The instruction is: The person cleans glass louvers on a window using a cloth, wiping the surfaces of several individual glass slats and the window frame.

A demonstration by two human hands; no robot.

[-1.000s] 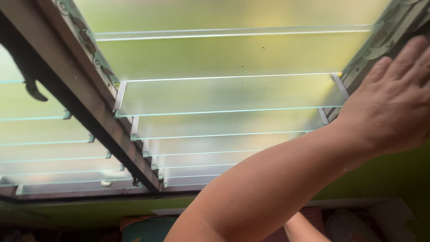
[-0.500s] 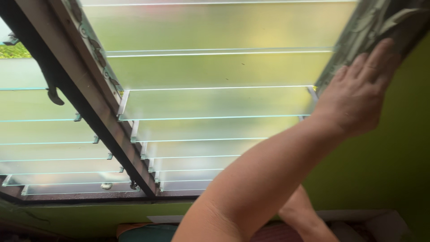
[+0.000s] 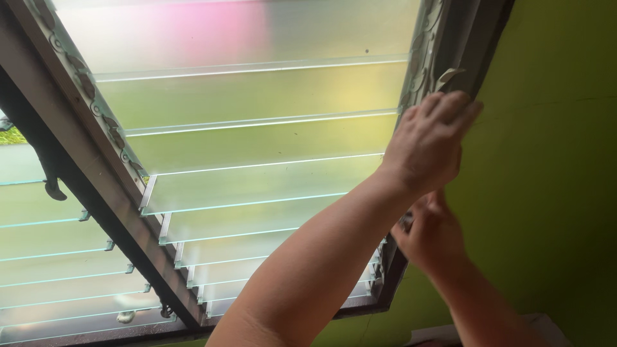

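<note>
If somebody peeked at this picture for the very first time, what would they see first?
Probably the big window of frosted glass slats, stacked like steps across the middle and left. Next, the two bare hands at its right frame: the left hand higher up, the right hand just below it, against a bright green wall.

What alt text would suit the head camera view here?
Seen from below, a person's left hand presses the dark right side frame of a frosted glass louvre window, while the right hand reaches the frame lower down, beside a bright green wall.
</note>
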